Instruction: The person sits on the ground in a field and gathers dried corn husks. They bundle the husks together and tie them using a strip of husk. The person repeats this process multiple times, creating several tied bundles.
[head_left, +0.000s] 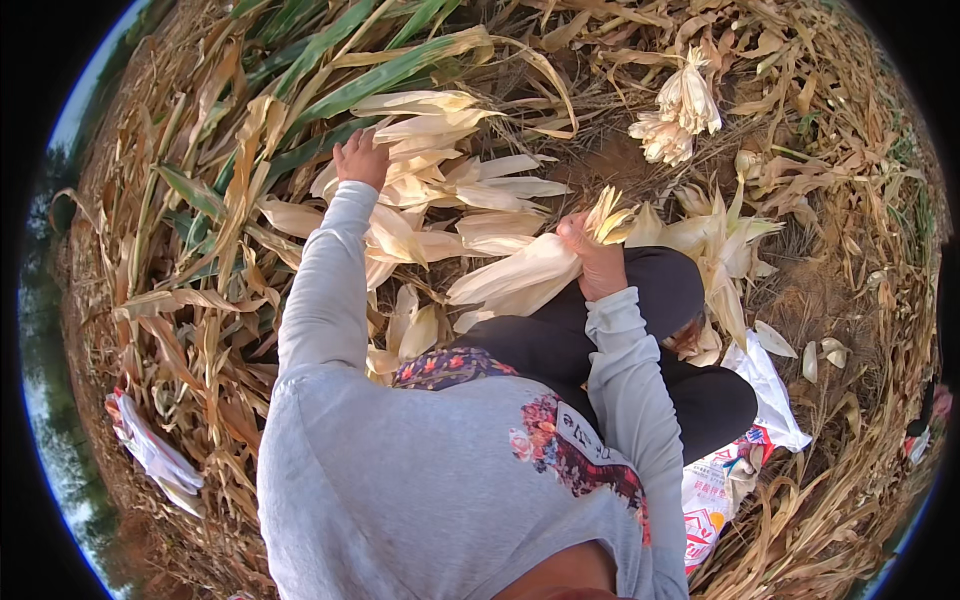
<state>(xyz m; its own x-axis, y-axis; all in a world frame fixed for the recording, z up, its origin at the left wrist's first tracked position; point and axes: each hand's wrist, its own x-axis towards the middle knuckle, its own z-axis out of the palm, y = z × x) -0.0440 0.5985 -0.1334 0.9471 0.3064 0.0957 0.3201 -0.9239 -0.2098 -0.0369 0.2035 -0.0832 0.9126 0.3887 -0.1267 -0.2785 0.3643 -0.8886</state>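
A bundle of pale dry corn husks (525, 276) is gripped in my right hand (594, 251), above my bent knees; its leafy tips point left and ragged yellowish ends stick up past my fingers. To the upper left, my left hand (362, 159) reaches to the edge of a spread pile of husks (420, 176). Its fingers are partly bent, and whether they hold a husk cannot be told. More husks (724, 247) lie just right of my knee.
Tied-looking husk clusters (686, 105) lie on the soil at upper right. Green and dry corn stalks (217, 157) cover the left side. A printed white sack (712, 487) is beside my legs, and another white bag (156, 454) lies at far left.
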